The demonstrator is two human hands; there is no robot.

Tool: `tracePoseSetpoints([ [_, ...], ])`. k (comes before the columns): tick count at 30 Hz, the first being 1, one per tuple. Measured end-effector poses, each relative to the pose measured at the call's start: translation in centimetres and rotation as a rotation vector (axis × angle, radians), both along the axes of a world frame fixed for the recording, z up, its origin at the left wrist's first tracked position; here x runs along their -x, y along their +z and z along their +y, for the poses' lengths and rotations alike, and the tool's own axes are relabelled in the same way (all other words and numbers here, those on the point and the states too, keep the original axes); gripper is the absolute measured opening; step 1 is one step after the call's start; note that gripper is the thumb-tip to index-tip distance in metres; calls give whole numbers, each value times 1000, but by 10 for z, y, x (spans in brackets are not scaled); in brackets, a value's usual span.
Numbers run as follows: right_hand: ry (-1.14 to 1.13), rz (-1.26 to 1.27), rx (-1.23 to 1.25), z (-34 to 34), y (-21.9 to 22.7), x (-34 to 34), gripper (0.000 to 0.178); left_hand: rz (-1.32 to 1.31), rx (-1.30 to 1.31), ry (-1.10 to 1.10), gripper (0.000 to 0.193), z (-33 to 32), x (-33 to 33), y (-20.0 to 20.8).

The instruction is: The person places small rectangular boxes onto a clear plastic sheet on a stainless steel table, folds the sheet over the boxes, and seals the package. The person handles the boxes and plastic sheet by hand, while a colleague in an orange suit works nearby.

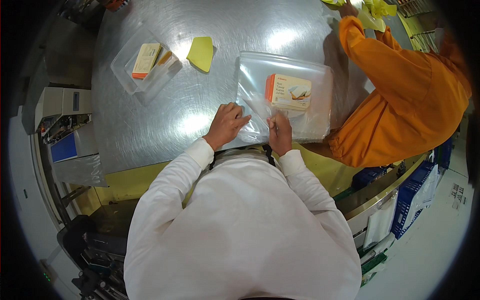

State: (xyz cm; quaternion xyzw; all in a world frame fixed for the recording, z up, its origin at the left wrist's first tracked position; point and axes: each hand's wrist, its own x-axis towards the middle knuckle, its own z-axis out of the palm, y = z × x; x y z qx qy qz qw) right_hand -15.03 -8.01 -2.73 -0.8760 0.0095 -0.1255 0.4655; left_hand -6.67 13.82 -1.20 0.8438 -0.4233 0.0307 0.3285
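A stack of clear plastic bags (320, 90) lies flat on the steel table in front of me. Its near left corner is lifted and creased between my hands. My right hand (280, 132) is closed, pinching the film of the top bag at its near edge. Beside it, my left hand (226, 124) has its fingers curled at the bag's left corner, thumb side toward the film; the fingertips are partly hidden. On the bags, just beyond my right hand, rests a small stack of cream and orange printed cards (291, 92).
A clear plastic tub (131, 86) at the far left holds more printed cards (146, 60). A yellow scraper-like sheet (201, 54) lies beside it. To the right, a co-worker in orange sleeves (400, 85) handles yellow material (375, 15). A blue crate (412, 200) stands below the table's right side.
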Motion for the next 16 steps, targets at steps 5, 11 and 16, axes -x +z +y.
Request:
tracePoseSetpoints([
  [5, 105, -35, 50, 3, 28, -5, 21, 103, 113, -98, 24, -2, -13, 5],
  [11, 142, 66, 88, -1, 25, -1, 21, 54, 39, -56, 19, 6, -7, 10],
  [16, 185, 8, 93, 0, 38, -6, 23, 54, -1, -81, 22, 0, -12, 7],
])
